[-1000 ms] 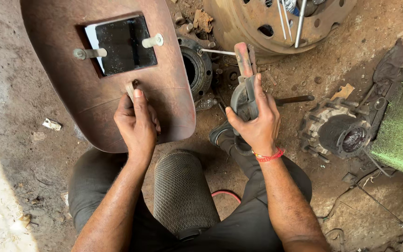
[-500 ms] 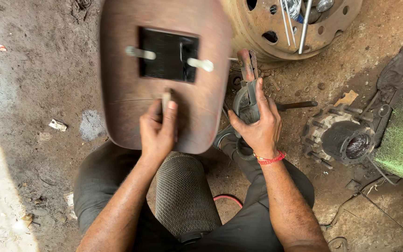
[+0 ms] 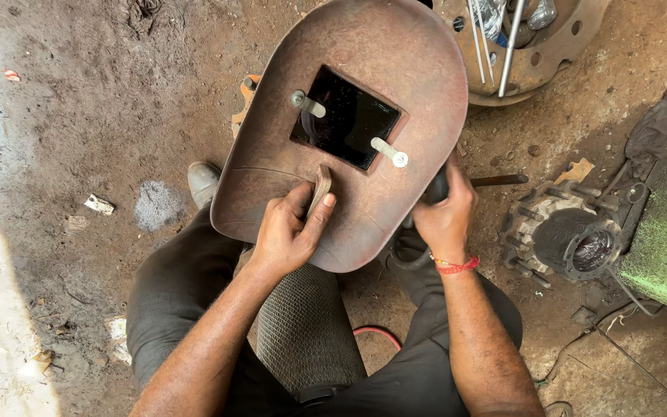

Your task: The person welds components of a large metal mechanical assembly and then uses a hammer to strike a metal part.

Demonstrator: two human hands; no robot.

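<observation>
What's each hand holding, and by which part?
Left hand grips the rusty brown hand-held welding shield by its flat handle strip. Right hand grips a dark tool handle, mostly hidden behind the shield.

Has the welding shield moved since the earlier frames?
Yes. The welding shield has swung right, toward the wheel rim, and now covers the right hand's tool.
</observation>
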